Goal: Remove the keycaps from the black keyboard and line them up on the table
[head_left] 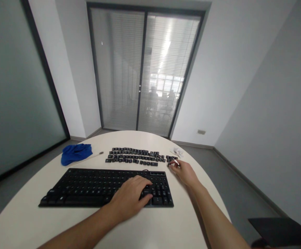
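A black keyboard (88,186) lies across the near part of the table. Over its right part rests my left hand (133,195), palm down, thumb and fingers apart near the number pad. My right hand (183,171) is beyond the keyboard's right end, pinching a slim, pale, stick-like tool (176,161) whose exact kind is too small to tell. Close to those fingertips sits a black keycap (168,165); whether they touch it I cannot tell. Loose black keycaps (132,156) form several rows behind the keyboard. Several keys on the number pad are hidden under my left hand.
A crumpled blue cloth (76,154) lies at the table's left, with a thin brush (90,157) beside it. White crumpled tissue (177,151) is at the back right. The round white table (163,228) has a curved edge; a dark chair (282,230) stands at lower right.
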